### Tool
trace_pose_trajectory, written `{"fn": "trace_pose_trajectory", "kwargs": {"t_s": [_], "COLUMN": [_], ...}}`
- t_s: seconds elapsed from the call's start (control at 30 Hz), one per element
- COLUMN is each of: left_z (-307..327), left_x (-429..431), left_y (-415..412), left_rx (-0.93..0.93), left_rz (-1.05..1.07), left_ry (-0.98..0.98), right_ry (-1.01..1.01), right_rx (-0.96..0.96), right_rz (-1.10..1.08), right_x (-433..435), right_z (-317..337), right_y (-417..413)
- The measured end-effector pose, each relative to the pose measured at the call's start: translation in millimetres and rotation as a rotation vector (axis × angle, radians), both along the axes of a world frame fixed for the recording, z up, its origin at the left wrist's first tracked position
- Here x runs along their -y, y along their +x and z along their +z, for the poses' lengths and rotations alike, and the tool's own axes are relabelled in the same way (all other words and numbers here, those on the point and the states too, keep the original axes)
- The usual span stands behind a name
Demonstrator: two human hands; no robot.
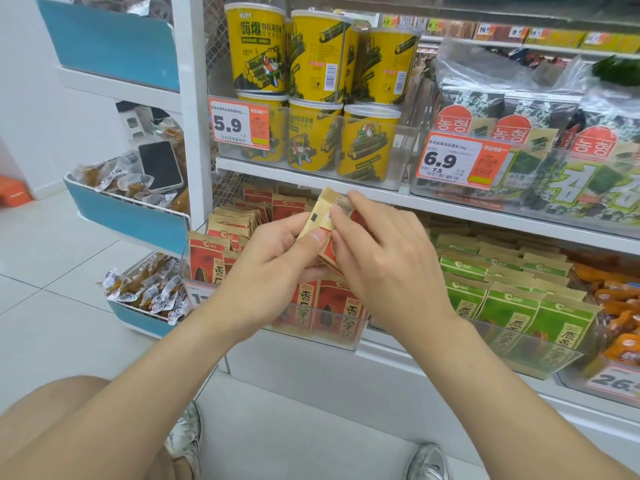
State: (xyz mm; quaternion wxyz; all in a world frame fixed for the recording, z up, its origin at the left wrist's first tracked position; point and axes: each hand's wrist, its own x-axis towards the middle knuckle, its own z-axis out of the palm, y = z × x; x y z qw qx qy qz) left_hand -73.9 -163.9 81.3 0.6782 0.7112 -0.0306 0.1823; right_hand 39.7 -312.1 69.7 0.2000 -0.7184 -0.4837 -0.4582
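Left hand (277, 261) grips a stack of flat, crinkled kraft-paper packets (323, 211) from below; right hand (384, 271) pinches their top edge with curled fingers.

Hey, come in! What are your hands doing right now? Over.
Left hand grips small stack of red-and-tan paper snack packets. Right hand pinches its upper packets. Clear plastic shelf bin right below, nothing blocking. Over.
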Motion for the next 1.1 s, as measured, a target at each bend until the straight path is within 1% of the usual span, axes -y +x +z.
{"fn": "trace_pose_trajectory", "kwargs": {"t_s": [0.2,0.33,0.4,0.57,0.67,0.77,0.93,1.1], "left_z": [1.6,-0.4,-0.4,0.3,2.1,7.7,8.4,4.6], "left_x": [7.6,6.5,5.7,11.3,12.2,12.2,11.7,11.4], "left_y": [0.6,2.2,2.1,0.9,1.9,-0.2,-1.9,-2.6], "left_rx": [-0.017,-0.056,-0.066,-0.043,-0.027,-0.023,-0.051,-0.042], "left_rz": [0.113,0.17,0.163,0.114,0.115,0.126,0.133,0.145], "left_ry": [-0.009,0.026,0.005,-0.055,-0.132,-0.166,-0.131,0.01], "right_ry": [-0.084,-0.094,-0.074,0.173,0.271,0.272,0.229,0.28], "right_rx": [0.079,0.103,0.008,-0.481,-0.673,-0.743,-0.791,-0.866], "right_rz": [-0.055,-0.092,-0.066,0.064,0.129,0.131,0.106,0.095], "right_x": [-6.9,-6.8,-8.2,-9.9,-8.6,-8.5,-8.7,-9.6], "right_z": [-1.9,4.7,6.1,9.5,14.6,16.0,15.0,13.5], "right_y": [-7.1,-9.9,-10.4,-9.7,-9.7,-11.7,-14.1,-20.7]}}
